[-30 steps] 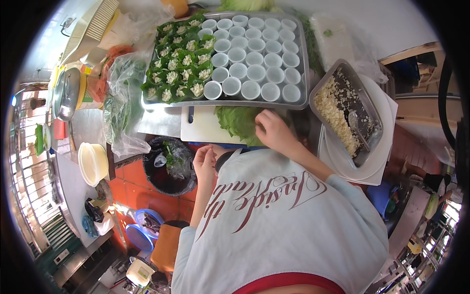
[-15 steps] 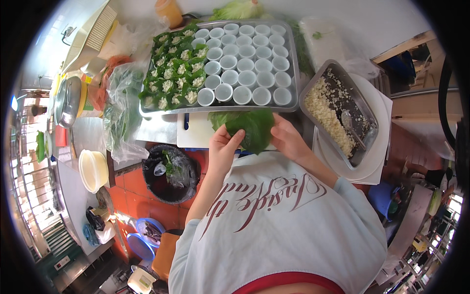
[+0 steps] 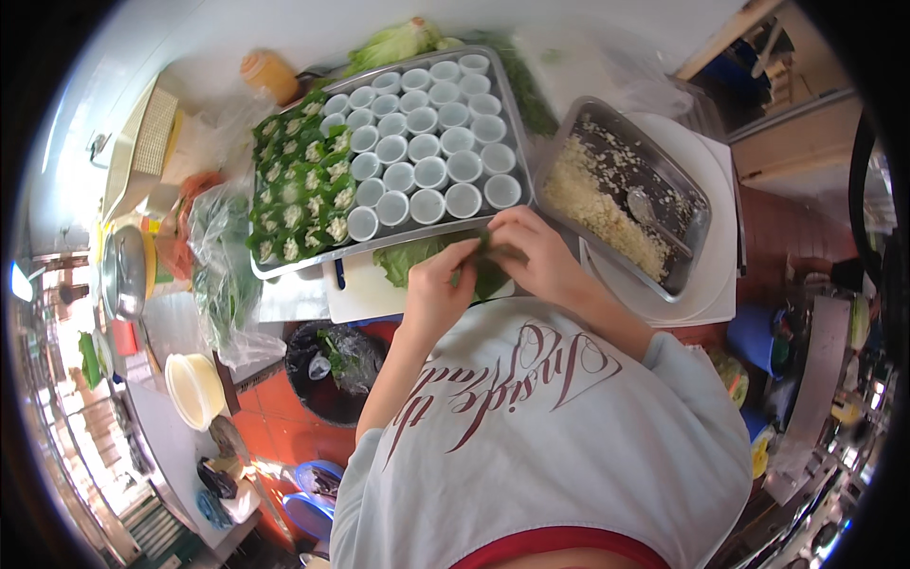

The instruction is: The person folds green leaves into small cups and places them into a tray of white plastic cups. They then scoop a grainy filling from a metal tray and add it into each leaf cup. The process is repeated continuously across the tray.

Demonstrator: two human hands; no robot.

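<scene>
Between my hands, close to my shirt front, is a dark green leaf (image 3: 490, 277), now mostly covered by my fingers. My left hand (image 3: 442, 281) pinches its left side. My right hand (image 3: 533, 254) curls over its upper right part, fingertips close to the left ones. Beneath lies a white cutting board (image 3: 358, 302) with a paler green leaf (image 3: 396, 263) on it. Just beyond the hands stands a metal tray (image 3: 292, 267). Several small white cups (image 3: 427, 205) fill its right part; leaf-lined cups with white chopped filling (image 3: 313, 180) crowd its left.
To the right, a metal pan (image 3: 690, 256) of chopped white food (image 3: 590, 204) with a spoon (image 3: 643, 207) rests on a white round lid or plate (image 3: 706, 142). At left lies a plastic bag of greens (image 3: 227, 270). A black-lined bin (image 3: 318, 389) stands below the counter.
My right hand has moved in over the leaf toward my left hand, and the leaf is bunched or folded smaller. The whole view has turned and shifted slightly.
</scene>
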